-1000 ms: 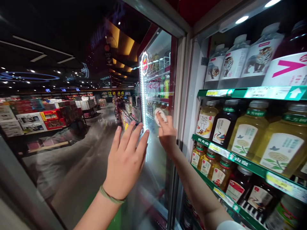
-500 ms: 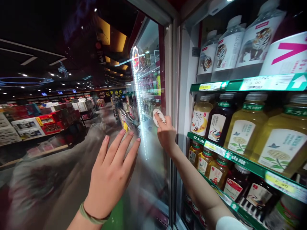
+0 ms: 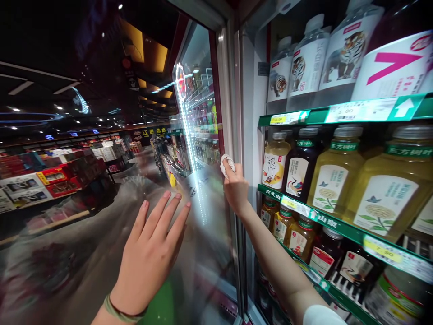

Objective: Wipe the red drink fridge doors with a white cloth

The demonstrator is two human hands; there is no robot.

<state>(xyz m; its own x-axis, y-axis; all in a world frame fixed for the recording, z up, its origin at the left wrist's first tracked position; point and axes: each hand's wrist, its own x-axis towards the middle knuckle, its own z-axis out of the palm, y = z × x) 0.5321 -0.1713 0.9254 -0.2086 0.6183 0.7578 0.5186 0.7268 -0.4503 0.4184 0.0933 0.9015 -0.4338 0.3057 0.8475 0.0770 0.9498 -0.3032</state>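
My left hand [image 3: 150,248], with a green band at the wrist, is open, its fingers stretched out in front of the glass door [image 3: 206,243]. Whether its palm touches the pane I cannot tell. My right hand [image 3: 236,189] is closed on a crumpled white cloth [image 3: 227,165], at the edge where the glass meets the metal door frame [image 3: 227,90]. The fingers partly cover the cloth. To the right of that arm, the shelves hold bottled drinks, among them a yellow tea bottle [image 3: 333,174].
Green shelf edges [image 3: 287,203] with price tags run close by my right arm. Tiger-label bottles [image 3: 307,67] stand on the upper shelf. Through the glass show stacked boxes [image 3: 30,189], a lit sign [image 3: 181,83] and an aisle.
Relative to the glass, my right hand with the cloth has moved right, onto the door frame's edge. My left hand stays spread. The whole view has shifted slightly.
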